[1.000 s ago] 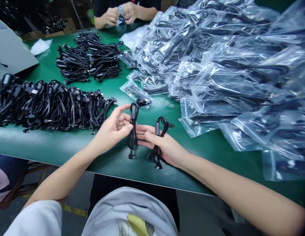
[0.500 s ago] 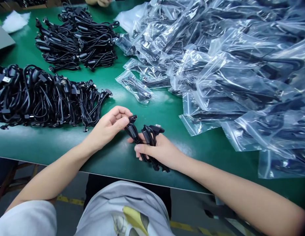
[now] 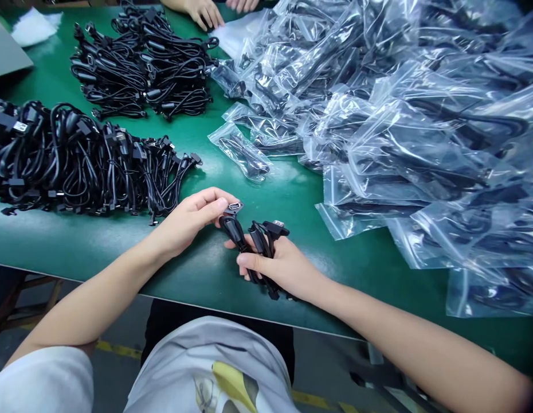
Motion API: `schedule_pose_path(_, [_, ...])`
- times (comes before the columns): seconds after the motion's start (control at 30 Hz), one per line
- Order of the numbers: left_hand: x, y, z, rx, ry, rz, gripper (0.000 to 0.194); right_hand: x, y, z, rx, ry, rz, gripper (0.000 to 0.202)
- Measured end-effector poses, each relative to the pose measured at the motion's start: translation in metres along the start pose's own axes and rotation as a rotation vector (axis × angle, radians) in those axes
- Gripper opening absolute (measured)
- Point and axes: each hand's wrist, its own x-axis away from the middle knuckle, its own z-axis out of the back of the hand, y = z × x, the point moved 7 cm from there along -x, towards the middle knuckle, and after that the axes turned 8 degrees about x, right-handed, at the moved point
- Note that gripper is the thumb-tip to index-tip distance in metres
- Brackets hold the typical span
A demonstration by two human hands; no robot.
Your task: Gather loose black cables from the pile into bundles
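My left hand (image 3: 200, 215) pinches a black cable connector (image 3: 234, 207) between thumb and fingers, its open port facing up toward me. The connector belongs to a coiled black cable (image 3: 233, 230) whose tied middle is in my right hand (image 3: 277, 264). My right hand is closed round this cable and at least one more bundled black cable (image 3: 260, 236), with a metal-tipped plug showing above the fingers. The lower cable ends hang out below my right hand. Both hands are just above the green table (image 3: 189, 281), near its front edge.
Bundled black cables lie in a row (image 3: 77, 160) at left and in a heap (image 3: 150, 69) behind it. Clear zip bags with cables (image 3: 399, 143) pile up at right; one small bag (image 3: 243, 152) lies ahead. Another person's hand (image 3: 204, 12) rests at the far side.
My left hand has turned the connector so its port faces me more. My right hand keeps its hold. The other person's hands have come further into view at the far side.
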Motion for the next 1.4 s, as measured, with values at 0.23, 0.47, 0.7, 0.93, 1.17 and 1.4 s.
schedule_pose_path(0.23, [0.003,-0.006,-0.005,-0.081,0.032,-0.016,0.051,0.0,0.0,0.003,-0.049,0.065,0.004,0.023])
schedule_pose_path(0.47, [0.004,-0.012,-0.014,-0.045,0.019,0.046,0.047,-0.001,0.001,0.004,0.024,0.099,0.0,0.012])
schedule_pose_path(0.7, [0.002,-0.014,-0.015,0.018,-0.085,0.101,0.036,0.0,0.0,0.004,0.017,0.091,-0.029,0.023])
schedule_pose_path(0.93, [0.002,-0.019,-0.011,0.033,-0.12,0.089,0.03,-0.001,-0.003,0.005,-0.008,0.089,-0.004,0.021])
schedule_pose_path(1.17, [0.001,-0.02,-0.012,0.012,-0.108,0.129,0.029,-0.001,-0.001,0.004,-0.032,0.086,0.004,0.017])
schedule_pose_path(1.4, [0.002,-0.014,-0.014,0.047,-0.201,0.104,0.025,-0.003,0.001,0.005,-0.07,0.041,0.045,0.021])
